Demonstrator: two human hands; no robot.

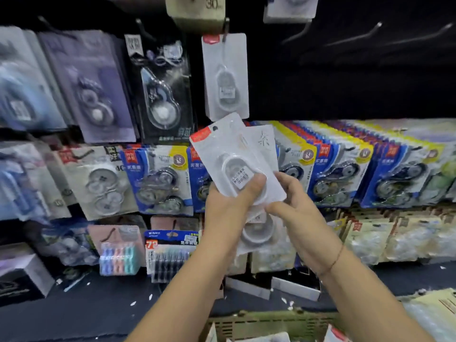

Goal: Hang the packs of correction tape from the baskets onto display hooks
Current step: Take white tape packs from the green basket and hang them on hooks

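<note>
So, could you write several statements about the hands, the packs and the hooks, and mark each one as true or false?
1. The left hand and the right hand both hold the white packs. True.
2. No pack hangs on the display above the hands. False: a hanging white pack is on a hook just above them.
3. The hooks at the upper right are full. False: they are bare.
4. A thin bracelet is on the right wrist. True.
</note>
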